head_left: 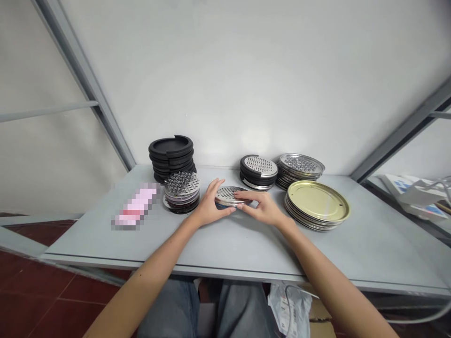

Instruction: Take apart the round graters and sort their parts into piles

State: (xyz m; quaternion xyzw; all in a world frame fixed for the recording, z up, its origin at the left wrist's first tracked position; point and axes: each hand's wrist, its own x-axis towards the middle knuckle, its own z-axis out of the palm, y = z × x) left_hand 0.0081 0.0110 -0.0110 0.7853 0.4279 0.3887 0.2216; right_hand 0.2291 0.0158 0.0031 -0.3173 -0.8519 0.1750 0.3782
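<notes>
A round metal plate with many small holes [225,193] lies low over the middle of the table, between my two hands. A blue edge shows just under its rim. My left hand [210,206] wraps round the plate's left side, thumb along the front and fingers towards the back. Bent over the right part, my right hand [262,206] rests its fingers on top, with the thumb at the front rim. Close to my left hand stands a stack of perforated discs [183,199], topped by a dark spiky heap [181,182] of small pieces.
Black rings [172,157] are stacked at the back left. Behind my right hand is a black ring holding a perforated plate [260,165], beside stacked silver trays [299,163]. Yellowish lids [317,201] stand stacked at right. A blurred-out pink object [139,204] lies left on the grey table [239,251].
</notes>
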